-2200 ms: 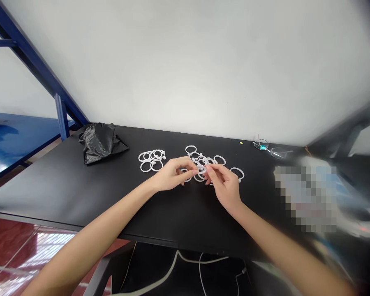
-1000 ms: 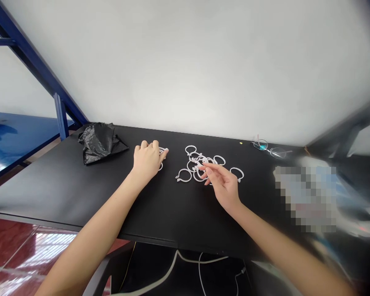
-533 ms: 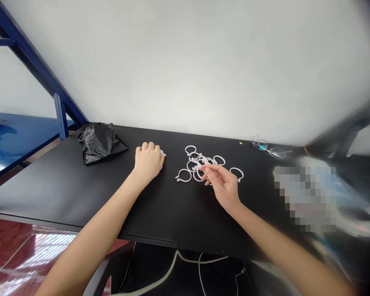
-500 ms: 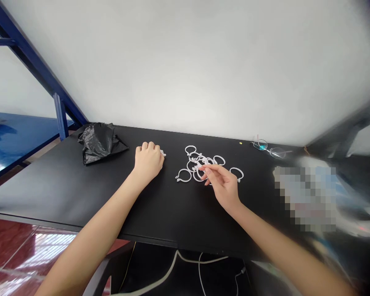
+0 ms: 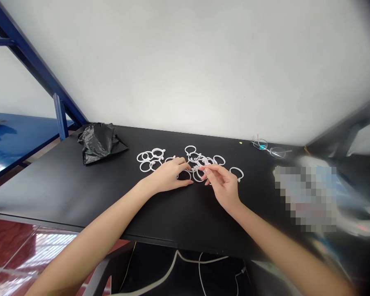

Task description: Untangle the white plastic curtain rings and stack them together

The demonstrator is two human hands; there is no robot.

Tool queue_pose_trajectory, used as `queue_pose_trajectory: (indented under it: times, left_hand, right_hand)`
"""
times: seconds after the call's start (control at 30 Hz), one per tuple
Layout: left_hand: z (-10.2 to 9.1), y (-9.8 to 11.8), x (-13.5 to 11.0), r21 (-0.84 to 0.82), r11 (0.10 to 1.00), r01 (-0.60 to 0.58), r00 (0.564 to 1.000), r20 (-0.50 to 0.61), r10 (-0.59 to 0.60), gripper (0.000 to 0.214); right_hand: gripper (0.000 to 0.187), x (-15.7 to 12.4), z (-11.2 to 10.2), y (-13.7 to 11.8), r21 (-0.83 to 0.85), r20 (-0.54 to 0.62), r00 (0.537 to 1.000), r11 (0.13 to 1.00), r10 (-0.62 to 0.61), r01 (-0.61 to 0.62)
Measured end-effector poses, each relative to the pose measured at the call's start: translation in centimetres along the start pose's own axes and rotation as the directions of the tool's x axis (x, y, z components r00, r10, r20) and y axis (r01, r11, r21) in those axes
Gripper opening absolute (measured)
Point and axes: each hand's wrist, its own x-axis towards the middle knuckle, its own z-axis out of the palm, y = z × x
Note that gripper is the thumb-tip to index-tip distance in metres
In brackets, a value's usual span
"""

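Observation:
Several white plastic curtain rings with small eyelets lie on the black table. My left hand (image 5: pixel 169 174) reaches palm down over a ring (image 5: pixel 186 172) at the left side of the right-hand pile (image 5: pixel 202 160), its thumb and fingers apart around that ring. Thumb and index finger of my right hand (image 5: pixel 222 185) are pinched together over the front of the same pile; whether a ring's edge is between them is hidden. Another group of rings (image 5: pixel 145 166) lies to the left, partly behind my left hand. One single ring (image 5: pixel 236 169) rests just right of my right hand.
A crumpled black plastic bag (image 5: pixel 100 142) sits at the table's back left. Eyeglasses (image 5: pixel 268 149) lie near the wall at the back right. Blurred packages (image 5: pixel 351 205) are at the far right. Cables (image 5: pixel 169 271) hang below the front edge.
My left hand has moved right, from over the left group to the right-hand pile, and its fingers have spread. The left group of rings now shows. My right hand has stayed in place.

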Motion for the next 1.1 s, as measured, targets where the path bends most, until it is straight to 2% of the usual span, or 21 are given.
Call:
queue_pose_trajectory:
  times: [0.2,0.37,0.43,0.53,0.6,0.67,0.73,0.8,0.87,0.97,1.1]
  left_hand:
    - [-0.1,-0.1,0.0,0.004,1.0,-0.006,1.0,-0.014,0.006,0.028]
    - [-0.4,-0.3,-0.1,0.111,0.993,0.04,0.999,-0.023,-0.037,0.029]
    - [-0.5,-0.5,-0.2,0.128,0.988,0.083,0.996,-0.035,-0.079,0.041]
    - [-0.9,-0.7,-0.3,0.058,0.986,0.159,0.987,-0.042,-0.156,0.066]
    - [-1.2,-1.1,-0.4,0.013,0.978,0.209,0.977,-0.045,-0.208,0.074]
    - [-1.6,-1.6,-0.5,0.001,0.97,0.245,0.968,-0.056,-0.244,0.073]
    - [-1.9,-2.3,-0.6,-0.002,0.966,0.259,0.963,-0.077,-0.258,0.064]
    - [-2.2,-2.8,-0.8,0.007,0.964,0.266,0.96,-0.092,-0.264,0.05]
    - [-2.4,-3.2,-0.8,0.041,0.958,0.284,0.955,-0.098,-0.279,0.039]
    - [-2.7,-3.2,-0.9,0.099,0.938,0.332,0.941,-0.107,-0.322,0.032]
    - [-2.5,-3.0,-0.7,0.177,0.933,0.314,0.946,-0.146,-0.29,0.024]
  right_hand:
    - [0.015,0.0,0.0,-0.1,0.006,0.005,1.0,1.0,-0.005,0.005]
    - [0.015,0.0,0.0,0.1,0.004,-0.001,1.0,1.0,-0.009,0.009]
    - [0.015,0.0,0.0,0.1,-0.003,0.0,1.0,1.0,-0.015,0.015]
    - [0.016,0.0,-0.2,0.2,-0.044,0.018,0.999,0.998,-0.041,0.042]
    - [0.016,-0.1,-0.2,0.1,-0.122,0.069,0.991,0.985,-0.116,0.124]
    - [0.016,-0.2,0.0,0.1,-0.226,0.205,0.946,0.928,-0.251,0.295]
    - [0.021,-0.4,0.3,0.0,-0.307,0.406,0.849,0.825,-0.338,0.475]
    - [0.031,-0.7,0.6,0.0,-0.35,0.573,0.757,0.741,-0.315,0.573]
    - [0.037,-0.9,0.7,0.1,-0.381,0.65,0.72,0.715,-0.244,0.586]
    - [0.034,-0.8,0.6,0.5,-0.403,0.65,0.737,0.737,-0.187,0.543]
    - [0.025,-0.3,0.1,0.8,-0.404,0.579,0.784,0.757,-0.223,0.514]
